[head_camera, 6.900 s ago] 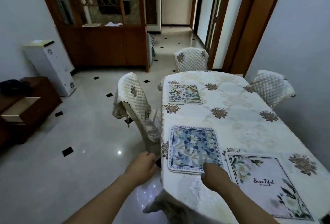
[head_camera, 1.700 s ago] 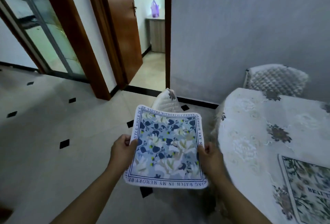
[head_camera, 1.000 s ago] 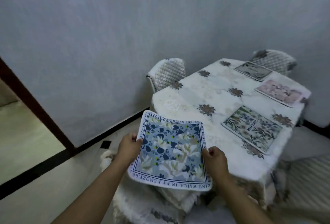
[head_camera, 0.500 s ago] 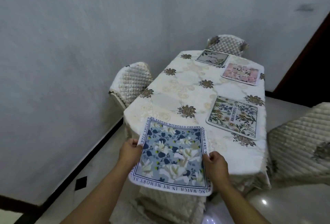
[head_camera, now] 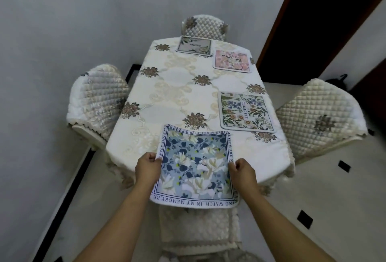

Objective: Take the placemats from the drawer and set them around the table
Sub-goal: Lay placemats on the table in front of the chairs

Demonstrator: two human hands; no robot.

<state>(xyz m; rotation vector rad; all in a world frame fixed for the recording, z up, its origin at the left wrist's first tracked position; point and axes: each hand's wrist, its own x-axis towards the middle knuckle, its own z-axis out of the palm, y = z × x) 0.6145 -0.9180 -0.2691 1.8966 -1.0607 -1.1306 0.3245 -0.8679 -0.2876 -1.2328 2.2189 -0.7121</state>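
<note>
Blue placemat (head_camera: 195,165): since half a second ago you have brought it forward, so its far half now lies over the near end of the table (head_camera: 177,86) and its near half overhangs the edge. I cannot tell whether it touches the cloth.
Left hand (head_camera: 147,167): your fingers (head_camera: 153,157) pinch the mat's left edge.
Right hand (head_camera: 243,171): your fingers (head_camera: 235,162) pinch the right edge.
Near chair (head_camera: 198,228): pushed in right under the mat, between you and the table.
Green placemat (head_camera: 246,111): flat on the table's right side, just beyond the blue mat's far right corner, apart from it.
Pink placemat (head_camera: 231,61): farther along the right side.
Grey placemat (head_camera: 193,45): at the far end, before the far chair (head_camera: 205,26).
Side chairs: left chair (head_camera: 98,101) and right chair (head_camera: 317,115), both tucked against the table.
</note>
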